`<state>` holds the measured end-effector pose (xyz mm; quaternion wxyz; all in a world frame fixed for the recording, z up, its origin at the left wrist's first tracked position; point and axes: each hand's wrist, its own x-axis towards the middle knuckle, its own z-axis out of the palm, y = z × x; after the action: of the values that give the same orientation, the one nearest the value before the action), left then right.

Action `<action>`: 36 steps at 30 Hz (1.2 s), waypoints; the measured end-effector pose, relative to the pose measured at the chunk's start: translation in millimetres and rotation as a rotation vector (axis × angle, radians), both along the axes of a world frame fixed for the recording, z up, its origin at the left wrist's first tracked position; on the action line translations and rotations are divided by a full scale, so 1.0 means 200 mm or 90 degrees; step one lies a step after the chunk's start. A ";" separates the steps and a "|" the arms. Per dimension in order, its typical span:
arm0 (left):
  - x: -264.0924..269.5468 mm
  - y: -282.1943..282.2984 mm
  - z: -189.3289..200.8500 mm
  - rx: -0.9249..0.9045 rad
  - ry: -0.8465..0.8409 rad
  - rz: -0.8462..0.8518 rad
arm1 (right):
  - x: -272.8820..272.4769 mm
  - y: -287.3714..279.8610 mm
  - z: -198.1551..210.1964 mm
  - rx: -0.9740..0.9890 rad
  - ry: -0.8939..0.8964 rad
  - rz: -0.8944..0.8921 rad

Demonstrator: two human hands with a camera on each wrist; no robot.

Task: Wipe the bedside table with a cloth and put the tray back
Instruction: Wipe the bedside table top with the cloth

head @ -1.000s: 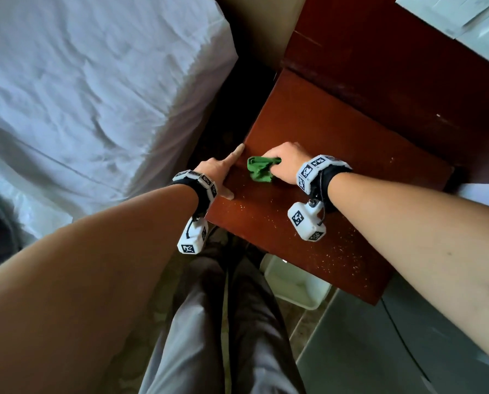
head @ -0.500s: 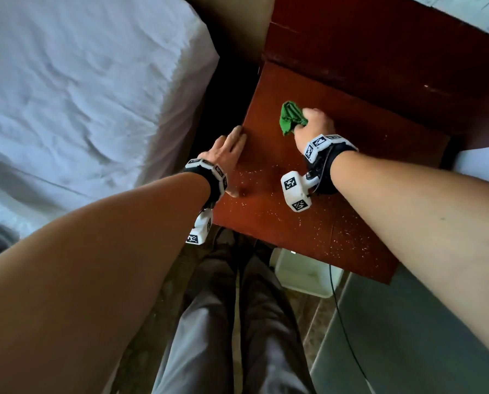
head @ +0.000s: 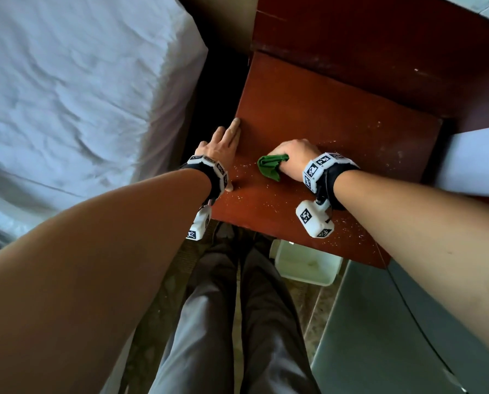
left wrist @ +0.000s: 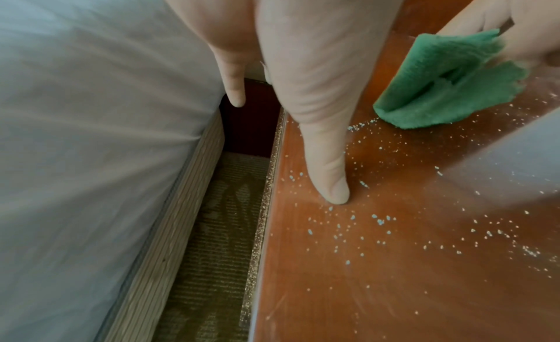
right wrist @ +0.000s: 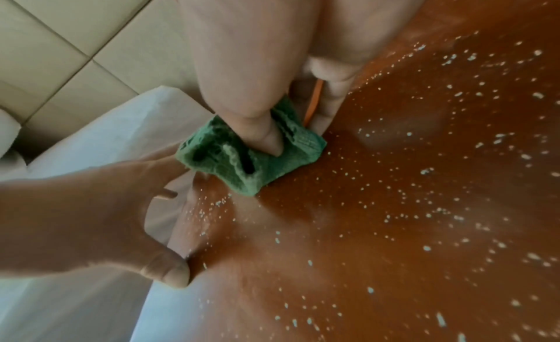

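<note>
- Your right hand (head: 293,155) is curled round the green cloth (head: 270,167), thumb pressed into its folds, holding it down on the table (head: 337,115).
- Cloth: bunched, fuzzy weave, folded into layers; only its left end sticks out past your fist in the head view.
- Your left hand (head: 222,143) lies flat w/ straight fingers on the table's left edge, holding nothing; thumb tip touches the top.
- Pale crumbs (left wrist: 379,220) are scattered over the red-brown top, mostly near side & btwn your hands.
- A white tray (head: 306,264) sits on the floor, partly hidden under the table's near edge.
- Bed (head: 81,95) w/ white sheet lies to the left, across a dark gap.
- Wrist views are blurred at the edges.
</note>
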<state>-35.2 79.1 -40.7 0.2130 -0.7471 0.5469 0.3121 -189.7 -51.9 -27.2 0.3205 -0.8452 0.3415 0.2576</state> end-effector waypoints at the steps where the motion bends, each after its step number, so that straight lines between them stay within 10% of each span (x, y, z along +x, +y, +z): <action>1: 0.00 -0.01 0.01 0.001 -0.003 -0.005 | 0.01 0.00 0.02 0.016 0.025 -0.004; 16: -0.25 -0.45 0.19 -0.043 0.058 -0.020 | -0.44 -0.21 0.10 0.334 -0.042 -0.629; 22: -0.54 -0.67 0.18 -0.054 0.084 -0.043 | -0.73 -0.39 0.13 0.252 -0.149 -0.808; 27: -0.69 -0.82 0.12 -0.012 0.070 -0.053 | -0.98 -0.56 0.13 -0.126 -0.026 -0.715; 36: -0.80 -0.87 -0.05 0.007 0.007 -0.067 | -1.20 -0.80 0.05 -0.180 -0.028 -0.667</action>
<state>-195.8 -94.0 -49.7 0.2305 -0.7143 0.5848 0.3077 -430.6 -212.6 -16.6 0.2960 -0.6022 0.7415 -0.0027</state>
